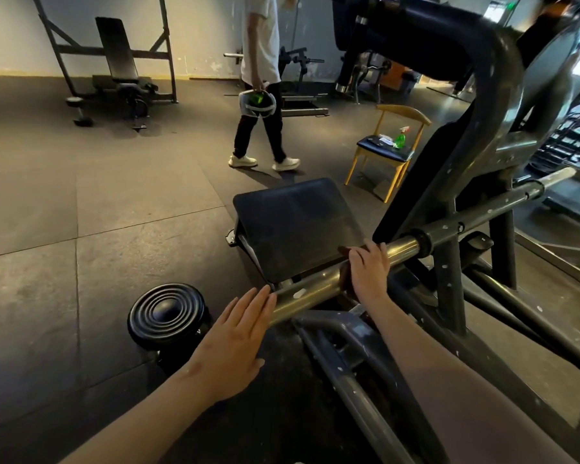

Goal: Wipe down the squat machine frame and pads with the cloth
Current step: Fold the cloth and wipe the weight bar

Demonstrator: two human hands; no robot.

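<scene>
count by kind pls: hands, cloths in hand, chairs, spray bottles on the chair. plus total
Hands: 2, left hand and right hand
Cloth: 1, dark cloth held on the bar by the right hand
Chair: 1, wooden chair
Spray bottle: 1, green spray bottle
Total: 5

Open floor (81, 202) left; frame (449, 262) blocks right.
</scene>
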